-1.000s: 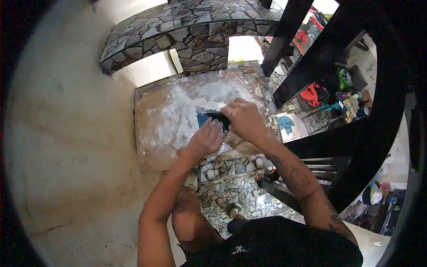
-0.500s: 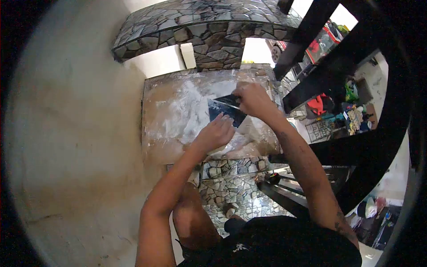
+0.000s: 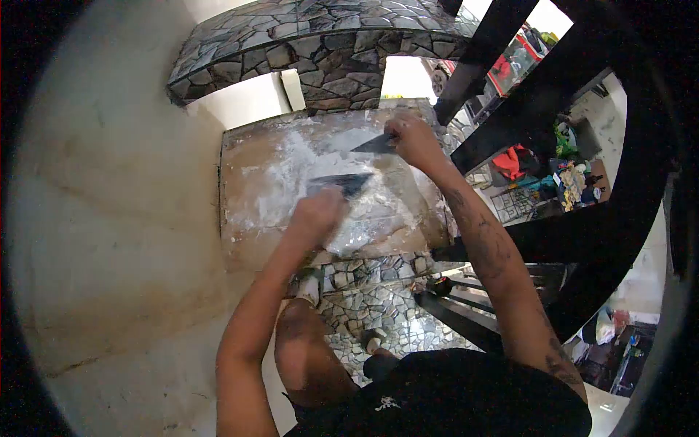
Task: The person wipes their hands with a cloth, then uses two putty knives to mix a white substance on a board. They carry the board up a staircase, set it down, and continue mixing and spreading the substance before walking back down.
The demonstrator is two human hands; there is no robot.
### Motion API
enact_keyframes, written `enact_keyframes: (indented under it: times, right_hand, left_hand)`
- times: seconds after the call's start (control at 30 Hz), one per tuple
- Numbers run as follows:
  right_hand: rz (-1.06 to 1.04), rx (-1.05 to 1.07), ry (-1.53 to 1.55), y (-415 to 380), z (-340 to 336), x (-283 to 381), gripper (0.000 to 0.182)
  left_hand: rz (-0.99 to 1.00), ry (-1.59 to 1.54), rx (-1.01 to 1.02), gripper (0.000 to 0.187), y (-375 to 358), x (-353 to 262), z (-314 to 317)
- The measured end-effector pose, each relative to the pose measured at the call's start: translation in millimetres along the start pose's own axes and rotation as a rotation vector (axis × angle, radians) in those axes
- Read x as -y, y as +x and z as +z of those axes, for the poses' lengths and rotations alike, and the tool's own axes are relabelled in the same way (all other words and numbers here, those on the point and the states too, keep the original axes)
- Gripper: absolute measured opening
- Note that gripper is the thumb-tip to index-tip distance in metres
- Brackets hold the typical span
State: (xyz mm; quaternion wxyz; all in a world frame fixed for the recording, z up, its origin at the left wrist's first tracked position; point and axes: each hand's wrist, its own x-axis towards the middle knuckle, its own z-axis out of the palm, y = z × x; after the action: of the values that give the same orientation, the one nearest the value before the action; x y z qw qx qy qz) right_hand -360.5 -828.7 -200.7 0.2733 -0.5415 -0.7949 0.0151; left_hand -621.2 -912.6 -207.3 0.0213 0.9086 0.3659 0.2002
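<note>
My left hand (image 3: 319, 215), smeared by motion, is closed on a dark, flat putty knife (image 3: 349, 183), its blade angled over the middle of a board. My right hand (image 3: 416, 142) grips a second putty knife (image 3: 374, 145), whose pointed corner is directed left. The two blades are apart. Beneath them lies the brown board (image 3: 244, 191), smeared with white putty-like paste (image 3: 302, 154). A thicker, glossy whitish patch (image 3: 364, 231) covers the part nearest to me.
A bare plastered wall (image 3: 116, 218) rises at the left. Beyond the board stands a stone-clad ledge (image 3: 349, 62). Black railing bars (image 3: 502, 138) slant along the right, close to my right arm. Below are stone-patterned steps (image 3: 386, 313) and my leg; clutter (image 3: 575, 182) shows past the railing.
The blades, which overlapped before, have separated. My left hand has moved left and slightly down with its knife, and my right hand is slightly higher. The whole view has shifted a little.
</note>
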Motion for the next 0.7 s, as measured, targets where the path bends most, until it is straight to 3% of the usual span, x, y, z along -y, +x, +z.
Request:
enact_keyframes:
  times: [0.1,0.2,0.3,0.4,0.5,0.6,0.67,0.7]
  right_hand:
    - [-0.094,-0.063,-0.052,-20.9,-5.2,0.2,0.009]
    - [-0.28,-0.196,0.0,-33.6,5.3,8.4,0.013]
    - [-0.434,-0.315,0.076,-40.2,8.8,30.3,0.021]
    - [-0.507,-0.402,0.135,-35.8,7.2,43.5,0.022]
    - [-0.439,-0.445,0.134,-33.7,-6.9,46.2,0.023]
    - [-0.16,-0.399,0.166,-39.4,-14.4,42.3,0.022]
    - [-0.01,-0.465,0.202,-45.6,-5.6,22.1,0.02]
    - [0.161,-0.449,0.208,-50.9,-2.8,16.4,0.022]
  left_hand:
    - [-0.324,-0.172,-0.244,0.019,3.4,18.6,-14.4]
    - [-0.514,-0.273,-0.253,0.025,35.3,18.8,-34.8]
    - [-0.491,-0.345,-0.063,0.024,73.3,6.5,-42.3]
    - [-0.238,-0.13,-0.123,0.023,95.9,11.5,-20.9]
    - [-0.242,-0.048,-0.022,0.024,109.1,22.1,-7.8]
    - [-0.21,-0.165,-0.139,0.014,108.9,44.2,-6.0]
    - [-0.326,-0.161,-0.243,0.015,103.2,45.0,-17.4]
    - [-0.383,-0.165,-0.293,0.016,99.7,40.7,-21.2]
